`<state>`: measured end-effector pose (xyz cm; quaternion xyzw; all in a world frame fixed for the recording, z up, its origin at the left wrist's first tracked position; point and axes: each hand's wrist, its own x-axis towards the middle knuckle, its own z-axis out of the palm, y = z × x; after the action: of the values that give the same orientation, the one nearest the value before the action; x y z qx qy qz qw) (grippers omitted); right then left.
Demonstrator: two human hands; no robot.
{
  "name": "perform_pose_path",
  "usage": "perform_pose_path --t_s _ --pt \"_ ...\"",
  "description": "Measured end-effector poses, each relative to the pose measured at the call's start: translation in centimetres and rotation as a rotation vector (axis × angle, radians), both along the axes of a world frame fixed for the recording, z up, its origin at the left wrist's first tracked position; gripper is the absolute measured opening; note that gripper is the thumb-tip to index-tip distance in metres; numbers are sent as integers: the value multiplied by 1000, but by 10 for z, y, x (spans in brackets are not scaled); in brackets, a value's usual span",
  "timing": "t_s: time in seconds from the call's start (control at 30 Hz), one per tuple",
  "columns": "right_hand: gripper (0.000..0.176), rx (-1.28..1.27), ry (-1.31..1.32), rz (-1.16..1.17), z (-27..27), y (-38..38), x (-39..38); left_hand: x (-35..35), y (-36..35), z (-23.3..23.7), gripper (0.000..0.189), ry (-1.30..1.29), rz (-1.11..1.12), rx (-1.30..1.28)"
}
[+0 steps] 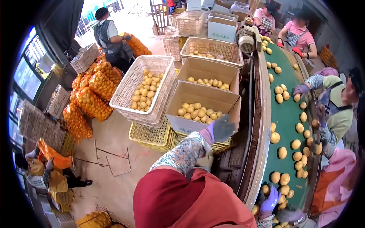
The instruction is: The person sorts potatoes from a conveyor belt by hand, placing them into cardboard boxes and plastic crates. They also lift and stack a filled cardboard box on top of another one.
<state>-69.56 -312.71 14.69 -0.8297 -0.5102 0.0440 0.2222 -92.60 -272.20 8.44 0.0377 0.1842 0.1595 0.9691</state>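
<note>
Your left hand (223, 129) is at the near right corner of an open carton (205, 94), fingers loosely spread. Potatoes (197, 106) lie heaped inside and scattered along the belt (282, 118), where your right hand (270, 199) is among them; you cannot tell whether its fingers hold one. A rail (264, 152) edges the belt. Left of the carton, bare floor (118, 131) surrounds a thin wire frame (97, 152). The belt is flat green, the crate (127, 87) slatted white, the sacks (97, 102) bulging orange mesh, the potatoes rounded and tan.
</note>
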Motion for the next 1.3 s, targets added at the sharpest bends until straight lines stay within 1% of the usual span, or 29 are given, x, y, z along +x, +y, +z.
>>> perform_pose_path --t_s 0.07,0.13,0.17,0.2,0.23,0.27,0.3,0.33,0.37,0.4,0.43,0.5,0.57,0.6,0.67,0.7,0.73,0.8,0.83,0.87,0.93,1.0,1.07,1.1,1.13,1.2,1.23,1.27,1.3 --pt "51 75 18 -260 -5 -6 0 26 -56 6 43 -143 -188 470" --pt "46 511 553 -498 11 7 -3 50 -109 5 49 -321 -295 856" --pt "52 659 571 -482 44 27 -30 60 -134 2 53 -428 -339 1004" --pt "51 629 459 -484 43 32 -29 61 -154 17 60 -457 -208 1239" --pt "51 547 399 -328 50 43 -36 63 -175 31 66 -455 -46 1462" --pt "50 462 339 -171 59 58 -52 64 -181 46 55 -479 -59 1394" --pt "47 325 280 -13 79 72 -75 61 -173 70 45 -463 -215 1047" --pt "53 315 110 83 89 73 -88 53 -165 86 35 -419 -290 778" --pt "54 334 18 130 93 75 -82 43 -149 92 27 -368 -244 684" --pt "56 353 -72 175 91 69 -74 38 -130 91 29 -318 -136 673" --pt "55 372 26 102 75 56 -59 20 -100 82 31 -238 61 747" --pt "49 353 202 -98 66 45 -39 -44 -12 59 35 -26 592 813" --pt "46 311 180 -211 56 15 -40 -118 66 41 39 -65 842 630" --pt "45 257 82 -204 69 13 -48 -141 88 42 41 -134 851 493" --pt "47 280 -98 -134 74 7 -68 -151 93 35 45 -235 682 282" --pt "48 232 -83 -143 75 5 -78 -143 81 37 47 -232 581 231" --pt "50 184 -50 -125 75 -3 -85 -122 51 50 45 -54 498 290" --pt "53 -48 -56 -174 74 -30 -110 -109 -8 79 40 270 396 473" --pt "51 -114 -59 -255 61 -51 -118 -81 -24 83 43 322 320 712" --pt "50 -27 27 -326 61 -71 -123 -49 -43 84 46 353 258 956" --pt "47 124 75 -564 40 -127 -136 3 -79 118 47 249 29 1133" --pt "42 -54 -104 -704 34 -180 -151 46 -108 140 47 370 -187 1442" --pt "38 193 -101 -930 12 -218 -168 97 -120 120 52 274 -221 1570" --pt "36 227 -27 -1116 12 -225 -181 121 -130 120 55 262 -280 1686" --pt "35 322 -18 -1167 7 -233 -191 145 -145 121 59 244 -335 1801" --pt "33 386 -16 -1166 8 -229 -206 188 -177 133 66 252 -226 2548" --pt "35 338 -55 -1140 12 -222 -217 214 -186 118 63 223 -89 2784" --pt "38 314 15 -1105 18 -214 -223 239 -190 91 60 192 81 3014" --pt "39 259 10 -1034 18 -209 -232 260 -191 66 56 265 -12 3063"
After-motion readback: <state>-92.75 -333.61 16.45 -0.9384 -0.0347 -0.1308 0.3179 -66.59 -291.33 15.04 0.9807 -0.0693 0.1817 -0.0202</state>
